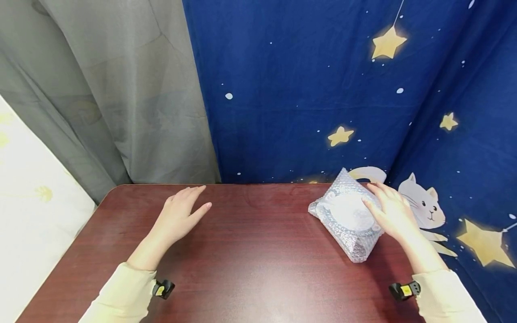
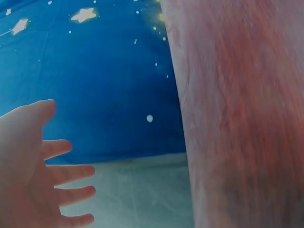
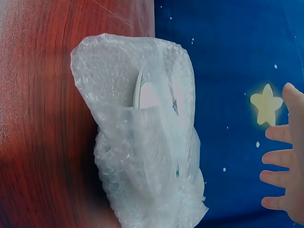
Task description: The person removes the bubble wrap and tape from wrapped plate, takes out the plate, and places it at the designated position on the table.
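Note:
A clear bubble-wrap package [image 1: 337, 226] lies on the right part of the dark red wooden table, near its far edge. Inside the wrap shows a white, round, plate-like thing [image 1: 351, 211] with a patterned rim; its edge also appears through the plastic in the right wrist view [image 3: 147, 95]. My right hand [image 1: 393, 211] overlaps the package's right side in the head view, while the right wrist view has its spread fingers apart from the wrap. Over the table's left side is my left hand [image 1: 177, 217], fingers extended, thumb out, holding nothing.
The table [image 1: 258, 242] ends at a straight far edge. Behind it hang a grey curtain [image 1: 153, 89] and a blue curtain [image 1: 282, 89] with stars and a cat print. A pale surface [image 1: 28, 202] borders the table's left side. Each sleeve carries a small black device [image 1: 163, 289].

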Motion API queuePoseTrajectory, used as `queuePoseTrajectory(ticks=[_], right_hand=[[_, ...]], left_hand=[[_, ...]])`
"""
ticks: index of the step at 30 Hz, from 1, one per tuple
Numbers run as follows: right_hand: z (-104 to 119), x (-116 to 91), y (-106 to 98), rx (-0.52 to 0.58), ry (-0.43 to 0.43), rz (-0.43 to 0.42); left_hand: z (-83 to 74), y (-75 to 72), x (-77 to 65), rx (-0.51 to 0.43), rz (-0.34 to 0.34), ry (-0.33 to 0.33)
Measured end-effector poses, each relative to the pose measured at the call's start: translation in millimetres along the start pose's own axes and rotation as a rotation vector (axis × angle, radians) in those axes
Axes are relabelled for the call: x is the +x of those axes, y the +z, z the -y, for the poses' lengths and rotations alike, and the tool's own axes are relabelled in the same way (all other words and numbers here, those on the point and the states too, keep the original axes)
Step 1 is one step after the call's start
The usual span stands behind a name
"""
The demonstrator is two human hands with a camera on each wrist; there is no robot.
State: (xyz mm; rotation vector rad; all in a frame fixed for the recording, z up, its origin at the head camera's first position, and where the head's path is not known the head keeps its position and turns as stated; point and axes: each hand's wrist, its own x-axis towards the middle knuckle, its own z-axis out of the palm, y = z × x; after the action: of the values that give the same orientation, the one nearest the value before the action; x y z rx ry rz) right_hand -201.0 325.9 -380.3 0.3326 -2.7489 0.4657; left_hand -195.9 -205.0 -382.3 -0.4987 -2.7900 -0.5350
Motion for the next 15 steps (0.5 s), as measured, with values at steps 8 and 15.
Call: queuePoseTrajectory(ticks=[8, 15], right_hand=[[-9, -6, -4, 0.004, 0.182, -0.011], [-15, -11, -4, 0.05, 0.304, -0.025]], left_hand=[[-14.2, 13.9, 5.9, -0.068, -0.003, -0.006], [-31.2, 22.9, 9.7, -0.146, 0.004, -0.034]])
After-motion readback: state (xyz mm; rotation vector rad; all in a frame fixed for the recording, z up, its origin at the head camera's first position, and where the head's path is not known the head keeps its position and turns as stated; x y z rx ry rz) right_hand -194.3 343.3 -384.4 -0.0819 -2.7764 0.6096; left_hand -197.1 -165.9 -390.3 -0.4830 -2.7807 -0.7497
